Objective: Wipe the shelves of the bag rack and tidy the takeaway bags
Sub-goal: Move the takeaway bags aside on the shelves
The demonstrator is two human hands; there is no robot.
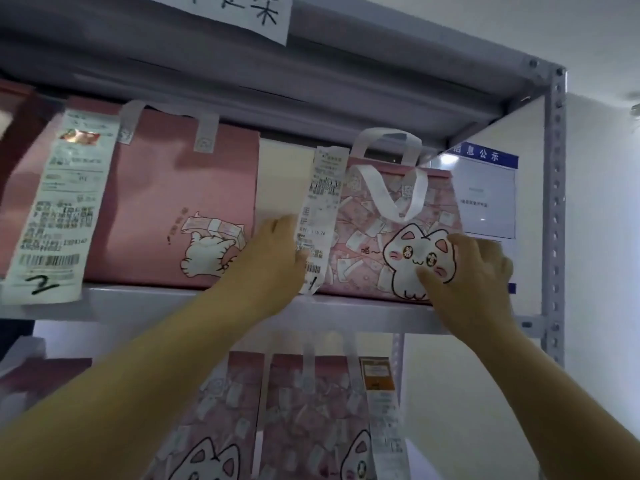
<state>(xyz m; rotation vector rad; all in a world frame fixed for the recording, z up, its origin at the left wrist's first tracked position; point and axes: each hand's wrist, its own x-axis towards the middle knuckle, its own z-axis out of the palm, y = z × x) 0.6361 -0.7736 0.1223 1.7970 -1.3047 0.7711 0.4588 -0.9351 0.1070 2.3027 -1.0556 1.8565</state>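
1. Two patterned bags stand side by side on the lower shelf, the left one [221,410] and the right one [311,410]. One receipt [381,410] hangs at the right one's right edge.
2. My left hand [273,252] holds the cat bag [363,244] at its left edge, thumb on the front by the slip, fingers along the side.
3. My right hand [478,271] grips the same bag at its right edge, thumb pressed on the printed cat face, fingers bent round the corner.
4. The cat bag stands on the upper shelf [156,303] at its right end. It has two white handles and one slip [320,209] marked 1.
5. To its left on that shelf stands one pink bag [166,202] with one long slip [62,209] marked 2. A dark red bag [20,133] shows partly at the far left.
6. One rack post [554,202] rises on the right.
7. One blue-headed notice [485,195] hangs on the wall behind; one handwritten sign [249,15] is stuck to the top beam.
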